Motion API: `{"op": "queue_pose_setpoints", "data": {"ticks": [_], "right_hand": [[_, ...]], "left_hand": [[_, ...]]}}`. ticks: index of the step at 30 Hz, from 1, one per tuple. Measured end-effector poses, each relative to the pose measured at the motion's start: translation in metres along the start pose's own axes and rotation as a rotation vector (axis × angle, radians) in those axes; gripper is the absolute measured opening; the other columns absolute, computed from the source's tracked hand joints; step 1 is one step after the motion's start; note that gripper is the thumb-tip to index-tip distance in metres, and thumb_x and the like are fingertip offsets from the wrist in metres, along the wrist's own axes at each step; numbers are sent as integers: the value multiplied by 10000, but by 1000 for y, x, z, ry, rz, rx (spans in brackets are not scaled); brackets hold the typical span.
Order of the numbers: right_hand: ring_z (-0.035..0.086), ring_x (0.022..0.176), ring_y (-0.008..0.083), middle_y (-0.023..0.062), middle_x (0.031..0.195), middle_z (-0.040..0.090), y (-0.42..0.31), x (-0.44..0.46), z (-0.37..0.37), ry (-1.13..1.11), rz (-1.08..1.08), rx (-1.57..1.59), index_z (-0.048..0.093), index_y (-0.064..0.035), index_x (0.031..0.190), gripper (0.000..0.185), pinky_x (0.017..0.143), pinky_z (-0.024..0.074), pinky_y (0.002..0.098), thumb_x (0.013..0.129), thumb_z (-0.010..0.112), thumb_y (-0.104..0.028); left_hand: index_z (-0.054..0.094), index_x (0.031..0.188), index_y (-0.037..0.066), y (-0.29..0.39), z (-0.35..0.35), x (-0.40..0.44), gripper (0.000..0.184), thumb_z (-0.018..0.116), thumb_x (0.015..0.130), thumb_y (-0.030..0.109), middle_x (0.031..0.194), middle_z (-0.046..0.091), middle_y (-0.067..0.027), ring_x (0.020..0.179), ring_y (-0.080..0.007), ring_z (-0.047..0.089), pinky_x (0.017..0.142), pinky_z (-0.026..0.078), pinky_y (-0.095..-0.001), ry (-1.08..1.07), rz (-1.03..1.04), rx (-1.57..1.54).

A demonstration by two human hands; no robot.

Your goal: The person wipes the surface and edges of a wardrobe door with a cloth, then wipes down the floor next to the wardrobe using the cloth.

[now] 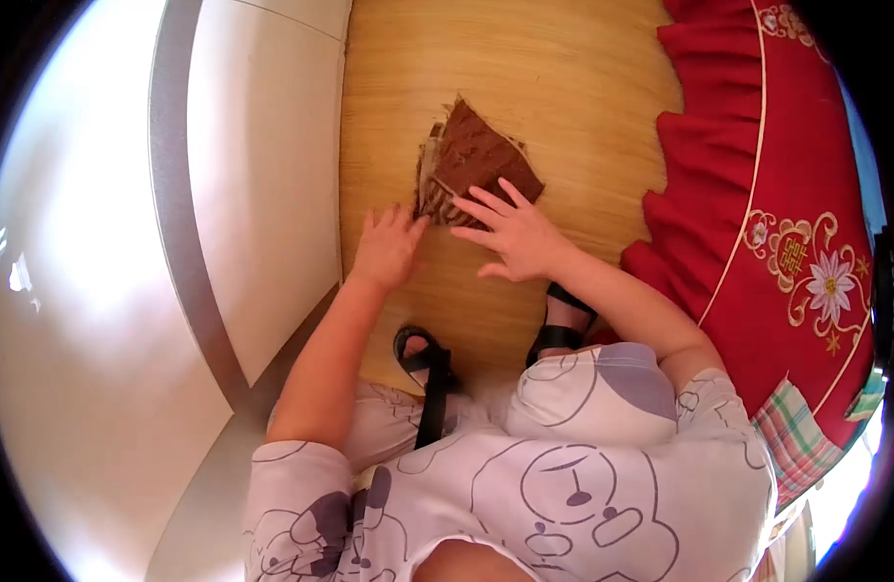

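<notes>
A brown folded cloth [476, 145] with frayed edges lies on the wooden floor, its layers uneven and a striped patch showing along the lower left. My right hand [515, 238] is spread over the cloth's lower edge, fingers apart and the longest fingertips on or just above it. Beside the cloth's lower left corner is my left hand [387, 247], its fingers slightly bent and apart. One of its fingertips is close to that corner; whether it touches the cloth I cannot tell. Neither hand has anything visible in its grip.
White cabinet panels [262, 175] rise on the left. On the right hangs a red ruffled bed cover [718, 175] with embroidered flowers, and a plaid cloth [796, 436] lies near it. My feet in black sandals [422, 359] are on the wooden floor [583, 87] below my hands.
</notes>
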State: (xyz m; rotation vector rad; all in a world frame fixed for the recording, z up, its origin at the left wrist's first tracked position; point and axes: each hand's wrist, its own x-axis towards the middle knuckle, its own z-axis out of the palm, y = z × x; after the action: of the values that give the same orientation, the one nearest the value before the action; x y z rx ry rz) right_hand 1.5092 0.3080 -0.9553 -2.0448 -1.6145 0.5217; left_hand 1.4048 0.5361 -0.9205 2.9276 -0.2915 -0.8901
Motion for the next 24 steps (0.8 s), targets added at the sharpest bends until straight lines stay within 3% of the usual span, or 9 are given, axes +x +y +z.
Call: {"op": "queue_pose_setpoints", "data": {"ticks": [2,3,6,8,11,14,17,22,24], "right_hand": [[159,1415,284,55,1537,193,-6,11,16,-14,90,-87,445,-246,1378,680,1117,104,586,798,608,-563],[130,1420,304,54,1544,172,-1,19,27,-3,89,-108,380,-269,1416,678,1089,102,639,831,569,-554],[78,1431,294,48,1552,150,28,45,47,-71,102,-232,331,-280,1444,679,1091,73,638,858,506,-576],[150,1416,297,59,1532,205,35,50,41,-39,99,-215,373,-200,1422,743,1092,92,628,803,572,-561],[35,1437,290,90,1560,94,22,33,34,-138,246,-203,277,-59,1457,746,1129,49,550,905,442,-534],[33,1439,288,98,1559,98,36,17,42,-160,400,-178,294,-71,1453,730,1129,42,551,899,458,-518],[100,1425,346,108,1541,169,49,19,50,-15,266,-101,342,-89,1428,721,1114,75,583,837,532,-458],[123,1420,355,88,1545,165,68,43,43,-116,171,-129,329,-132,1438,743,1092,65,623,806,542,-459],[131,1419,348,78,1547,167,75,49,43,-96,150,-116,315,-144,1447,750,1089,67,626,800,538,-448]], "left_hand": [[407,1366,109,5,6,6,598,638,816,154,1394,384,-133,1293,-316,351,1082,273,-450,-149,-142,-31],[342,1420,114,4,4,13,651,625,836,165,1430,344,-134,1329,-322,310,1115,232,-454,-270,-297,-50],[286,1440,81,0,16,26,697,628,842,182,1490,255,-149,1369,-337,247,1132,186,-468,-81,-170,115],[250,1452,70,8,22,42,716,620,853,200,1509,215,-149,1389,-338,202,1137,166,-474,60,-66,91],[162,1468,19,37,18,54,744,567,902,280,1539,113,-180,1421,-359,104,1141,132,-490,177,61,-244],[108,1458,-36,56,26,76,835,561,898,386,1530,73,-231,1420,-387,67,1142,92,-499,268,-67,-520],[66,1445,-80,66,39,87,940,571,871,468,1520,29,-271,1418,-405,19,1141,41,-505,150,-216,-519],[28,1447,-78,62,61,100,954,525,882,507,1529,-16,-250,1416,-412,-21,1124,-5,-549,284,-327,-586],[72,1453,-67,61,52,107,991,523,844,571,1544,0,-211,1425,-379,-38,1120,-11,-566,112,-480,-417]]}}
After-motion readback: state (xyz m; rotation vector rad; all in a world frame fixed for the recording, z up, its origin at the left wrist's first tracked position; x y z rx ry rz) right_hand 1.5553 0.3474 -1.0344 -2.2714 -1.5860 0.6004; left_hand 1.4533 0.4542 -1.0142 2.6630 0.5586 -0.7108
